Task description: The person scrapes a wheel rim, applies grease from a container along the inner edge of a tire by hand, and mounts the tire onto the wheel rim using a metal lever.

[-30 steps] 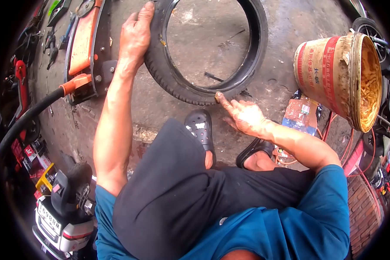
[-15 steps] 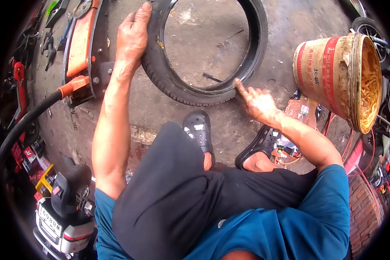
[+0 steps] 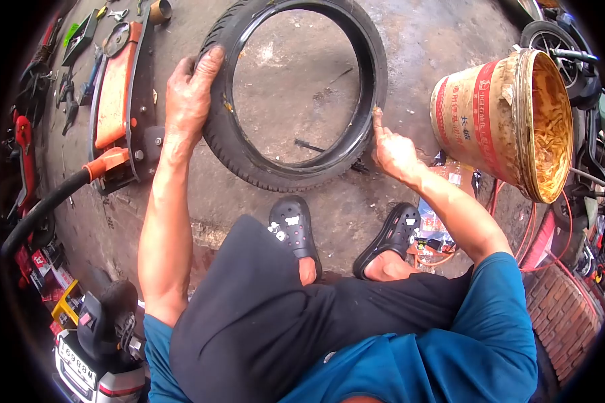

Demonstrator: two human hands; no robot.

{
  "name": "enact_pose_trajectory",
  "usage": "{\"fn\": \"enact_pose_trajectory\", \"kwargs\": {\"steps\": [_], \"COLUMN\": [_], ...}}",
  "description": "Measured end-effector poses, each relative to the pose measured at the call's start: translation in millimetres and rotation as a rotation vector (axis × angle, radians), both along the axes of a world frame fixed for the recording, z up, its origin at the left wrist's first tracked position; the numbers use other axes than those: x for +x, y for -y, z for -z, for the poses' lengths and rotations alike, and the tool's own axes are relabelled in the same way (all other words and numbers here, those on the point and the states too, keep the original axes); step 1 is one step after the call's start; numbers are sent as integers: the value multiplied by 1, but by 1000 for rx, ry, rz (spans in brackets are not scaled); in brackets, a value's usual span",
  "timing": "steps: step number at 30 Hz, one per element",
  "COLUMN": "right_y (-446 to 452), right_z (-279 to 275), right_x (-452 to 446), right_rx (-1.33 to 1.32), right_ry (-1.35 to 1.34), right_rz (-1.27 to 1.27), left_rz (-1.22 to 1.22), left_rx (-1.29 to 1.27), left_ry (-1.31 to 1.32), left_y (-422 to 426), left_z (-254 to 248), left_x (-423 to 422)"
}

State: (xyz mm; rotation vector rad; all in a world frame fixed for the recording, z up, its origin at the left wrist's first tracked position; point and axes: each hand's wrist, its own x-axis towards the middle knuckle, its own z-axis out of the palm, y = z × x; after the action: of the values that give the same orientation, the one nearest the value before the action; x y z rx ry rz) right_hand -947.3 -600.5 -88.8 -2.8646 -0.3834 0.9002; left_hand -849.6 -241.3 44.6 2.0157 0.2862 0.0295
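A black motorcycle tyre stands off the floor or leans before me, its open middle showing concrete. My left hand grips its left side, thumb along the sidewall and the other fingers partly hidden. On the right, my right hand has its index finger stretched out, the tip touching the tyre's inner rim edge. The remaining fingers of that hand are curled, and I see nothing held in them. A small yellowish smear shows on the tyre's left bead. Right of the tyre is a large bucket with yellow grease inside.
An orange and black tyre machine part with a black hose stands at left. Tools and a green-edged tray lie beyond it. A white scooter tail is at lower left. Red cords run along bricks at right.
The view has shifted, moving the scene left and slightly down. My right index finger has slid up along the tyre's right inner edge. My left hand keeps its grip.
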Motion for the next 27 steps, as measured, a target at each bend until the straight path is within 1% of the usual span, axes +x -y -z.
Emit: {"fn": "enact_pose_trajectory", "kwargs": {"steps": [2,3,6,7,8,10,13,14,16,17,18,20,23,24,26,27], "right_y": [-9,-9,-4,-3,-1,8,7,7,0,1,-5,10,18,13,11,11], "right_z": [-6,-5,-40,-39,-41,-38,-18,-13,-11,-8,-29,-18,-18,-23,-10,-3], "right_x": [-13,-20,0,9,21,40,36,31,13,-1,-6,-33,-7,2,30,41], "right_rx": [-114,-65,111,101,155,339,323,324,314,390,275,419,821,1095,1402,1413], "right_ry": [-74,-47,89,169,93,-88,33,-64,-127,-97,-270,-156,-797,-720,-663,-675], "right_rz": [-160,-217,-161,-25,168,428,311,303,321,290,275,30,561,874,1220,1262], "left_rz": [1,9,16,16,18,25,-2,4,18,19,22,28,27,28,22,15], "left_rx": [6,19,5,-11,4,31,31,29,27,38,49,64,60,54,44,39], "left_ry": [-7,-8,-1,9,15,22,55,45,21,19,19,15,8,5,3,4], "left_y": [0,-1,0,1,1,2,2,1,-1,-3,-5,-5,-2,-2,-2,-2], "left_z": [-1,-2,-2,-2,-3,-5,-1,-1,0,1,4,3,-1,-1,-1,1], "left_x": [2,3,0,1,1,1,1,1,1,1,1,2,1,2,4,5]}}
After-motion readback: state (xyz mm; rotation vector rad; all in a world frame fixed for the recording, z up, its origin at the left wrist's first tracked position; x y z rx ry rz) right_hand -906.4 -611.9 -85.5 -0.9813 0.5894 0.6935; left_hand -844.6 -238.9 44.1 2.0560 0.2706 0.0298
